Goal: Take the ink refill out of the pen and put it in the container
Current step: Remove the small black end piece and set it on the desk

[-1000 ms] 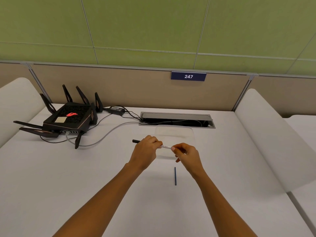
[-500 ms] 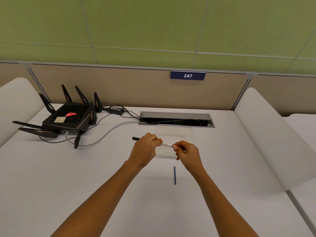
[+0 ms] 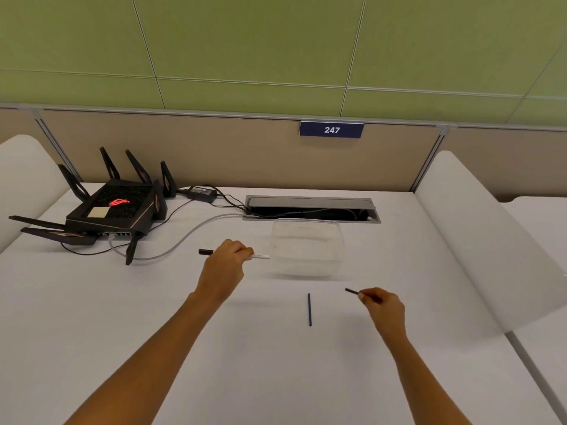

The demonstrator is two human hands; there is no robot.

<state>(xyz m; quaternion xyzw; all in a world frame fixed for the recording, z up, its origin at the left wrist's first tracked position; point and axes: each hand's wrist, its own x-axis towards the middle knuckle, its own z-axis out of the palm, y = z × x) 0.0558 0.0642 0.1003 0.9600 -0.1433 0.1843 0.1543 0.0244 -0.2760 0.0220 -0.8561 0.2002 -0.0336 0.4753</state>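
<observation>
the ink refill looks like the thin blue stick that lies flat on the white tabletop, though i cannot be sure that is what it is. it points away from me. it lies between my two hands, nearer to my right one, and neither hand touches it.

my left hand is closed around the pen. the dark end of the pen sticks out on the left of my fist, and the white end sticks out on the right. the white end reaches toward the container and is just beside its near left edge. i cannot tell if it touches.

my right hand is off to the right, well apart from my left hand. its fingers pinch a small dark piece that pokes out toward the left. it is too small for me to tell just what it is.

the container is clear, with round corners. it sits on the tabletop past the blue stick, and i see nothing in it.

a black router with tall antennas sits far to the left, with cables that run to a slot in the tabletop.
</observation>
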